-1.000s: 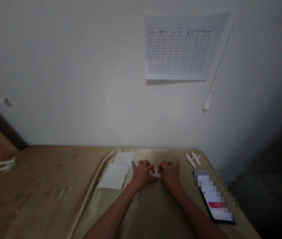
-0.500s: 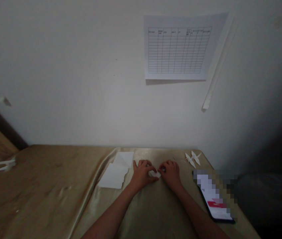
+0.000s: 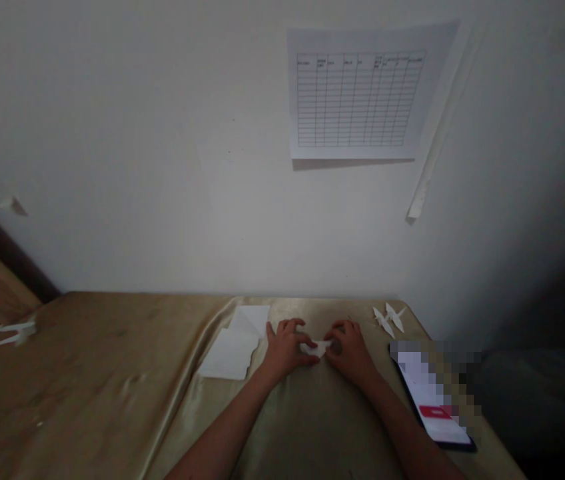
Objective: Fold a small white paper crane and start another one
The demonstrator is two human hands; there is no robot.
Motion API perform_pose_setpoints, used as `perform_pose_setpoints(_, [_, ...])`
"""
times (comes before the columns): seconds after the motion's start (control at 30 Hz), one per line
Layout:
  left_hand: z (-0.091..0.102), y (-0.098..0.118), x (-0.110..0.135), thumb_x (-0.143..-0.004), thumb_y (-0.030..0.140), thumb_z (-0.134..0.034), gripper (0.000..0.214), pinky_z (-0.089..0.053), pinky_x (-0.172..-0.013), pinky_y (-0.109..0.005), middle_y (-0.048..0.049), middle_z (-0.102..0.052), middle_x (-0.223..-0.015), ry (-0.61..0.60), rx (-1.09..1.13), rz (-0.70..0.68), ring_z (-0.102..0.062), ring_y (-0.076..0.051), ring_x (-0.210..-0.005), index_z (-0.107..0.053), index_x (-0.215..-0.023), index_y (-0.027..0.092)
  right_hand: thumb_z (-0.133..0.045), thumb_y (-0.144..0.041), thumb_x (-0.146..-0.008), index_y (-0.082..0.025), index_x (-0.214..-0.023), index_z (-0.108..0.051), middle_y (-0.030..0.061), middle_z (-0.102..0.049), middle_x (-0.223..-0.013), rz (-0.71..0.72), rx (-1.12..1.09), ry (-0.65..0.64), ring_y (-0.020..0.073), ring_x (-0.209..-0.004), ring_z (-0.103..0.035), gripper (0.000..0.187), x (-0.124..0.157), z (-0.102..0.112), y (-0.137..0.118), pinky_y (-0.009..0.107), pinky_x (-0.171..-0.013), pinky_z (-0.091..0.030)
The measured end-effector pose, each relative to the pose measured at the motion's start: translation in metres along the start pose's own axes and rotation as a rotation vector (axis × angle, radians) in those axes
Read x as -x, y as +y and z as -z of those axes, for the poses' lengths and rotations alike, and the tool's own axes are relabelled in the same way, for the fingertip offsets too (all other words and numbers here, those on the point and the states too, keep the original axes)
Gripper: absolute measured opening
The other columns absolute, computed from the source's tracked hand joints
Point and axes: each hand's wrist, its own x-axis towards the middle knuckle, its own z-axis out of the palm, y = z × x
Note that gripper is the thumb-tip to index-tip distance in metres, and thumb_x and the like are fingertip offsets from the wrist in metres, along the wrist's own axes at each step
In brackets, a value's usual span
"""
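Note:
A small piece of folded white paper (image 3: 320, 348) lies between my hands, close to the satin-covered table. My left hand (image 3: 285, 348) grips its left side with thumb and fingers. My right hand (image 3: 348, 347) pinches its right end. Fingers hide part of the paper, so the exact fold cannot be made out. Just left of my left hand, flat white paper sheets (image 3: 227, 353) overlap on the cloth. Beyond my right hand, two small folded paper cranes (image 3: 383, 321) rest near the back right corner.
A phone (image 3: 435, 407) with a lit, partly blurred screen lies along the right edge. More folded white paper (image 3: 15, 330) sits at the far left. The gold cloth (image 3: 112, 387) is ridged left of the sheets. A printed table sheet (image 3: 357, 100) hangs on the wall.
My right hand has shifted slightly right, away from my left, and more of the folded paper shows between them. My left hand is nearly still.

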Motion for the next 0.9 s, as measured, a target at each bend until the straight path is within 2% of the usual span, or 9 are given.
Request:
perform_pose_setpoints(0.33, [0.003, 0.002, 0.000, -0.063, 0.052, -0.084, 0.034, -0.004, -0.109, -0.076, 0.0002, -0.049, -0.145, -0.014, -0.004, 0.017, -0.037, -0.035, -0.136, -0.075, -0.094, 0.042, -0.068, -0.018, -0.071, -0.022, -0.089, -0.073, 0.0088, -0.060, -0.111, -0.037, 0.008, 0.017, 0.0252, -0.114, -0.047, 0.019, -0.006, -0.006, 0.001, 0.035, -0.103, -0.035])
perform_pose_setpoints(0.53, [0.003, 0.003, 0.001, -0.063, 0.054, -0.083, 0.035, -0.003, -0.109, -0.076, 0.0001, -0.048, -0.146, -0.029, -0.009, 0.020, -0.036, -0.035, -0.137, -0.075, -0.095, 0.042, -0.063, -0.017, -0.076, -0.029, -0.092, -0.073, 0.0026, -0.063, -0.113, 0.007, 0.027, -0.051, 0.0225, -0.118, -0.046, 0.022, -0.004, 0.000, 0.000, 0.036, -0.105, -0.032])
perform_pose_setpoints(0.63, [0.002, 0.003, 0.000, -0.063, 0.053, -0.083, 0.035, -0.003, -0.109, -0.076, 0.0010, -0.047, -0.147, -0.031, -0.028, 0.021, -0.034, -0.035, -0.138, -0.075, -0.095, 0.042, -0.061, -0.014, -0.077, -0.032, -0.092, -0.073, 0.0006, -0.065, -0.114, 0.012, 0.075, -0.063, 0.0226, -0.123, -0.043, 0.026, -0.006, 0.004, 0.004, 0.038, -0.107, -0.029])
perform_pose_setpoints(0.9, [-0.002, 0.000, 0.001, -0.066, 0.051, -0.081, 0.034, -0.003, -0.109, -0.077, 0.0009, -0.046, -0.149, -0.033, -0.006, 0.020, -0.032, -0.036, -0.140, -0.074, -0.097, 0.040, -0.056, -0.015, -0.082, -0.033, -0.095, -0.076, 0.0022, -0.063, -0.117, -0.020, 0.098, -0.101, 0.0218, -0.118, -0.048, 0.029, -0.008, 0.009, 0.020, 0.036, -0.103, -0.033])
